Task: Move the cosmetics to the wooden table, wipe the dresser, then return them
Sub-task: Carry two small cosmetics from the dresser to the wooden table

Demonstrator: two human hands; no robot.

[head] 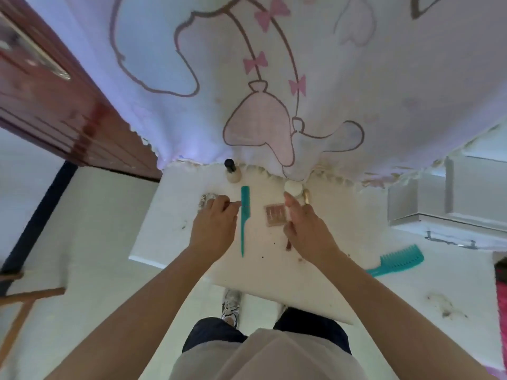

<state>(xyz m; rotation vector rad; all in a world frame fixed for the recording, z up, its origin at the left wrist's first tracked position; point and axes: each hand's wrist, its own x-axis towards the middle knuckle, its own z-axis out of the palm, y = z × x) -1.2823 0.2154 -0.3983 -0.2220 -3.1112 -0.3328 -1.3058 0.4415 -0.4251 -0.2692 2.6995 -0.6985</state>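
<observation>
On the white dresser top (pixel 263 270) lie a teal tail comb (pixel 243 215), a brown eyeshadow palette (pixel 275 215), a black-capped bottle (pixel 233 171), a white jar (pixel 293 187) and a gold item (pixel 307 197). My left hand (pixel 214 229) has curled fingers; thumb and forefinger tips pinch the tail comb's left edge. A glittery silver object (pixel 205 200) shows just behind its knuckles. My right hand (pixel 307 229) lies right of the palette, its forefinger straight and reaching the jar's base. A brown stick (pixel 288 244) pokes out below its thumb.
A teal wide-tooth comb (pixel 397 260) lies at the dresser's right. A white cloth with pink drawings (pixel 274 78) hangs over the back. White drawer boxes (pixel 450 196) stand at the right, a dark wooden door (pixel 55 105) at the left, and wooden furniture (pixel 24 297) at lower left.
</observation>
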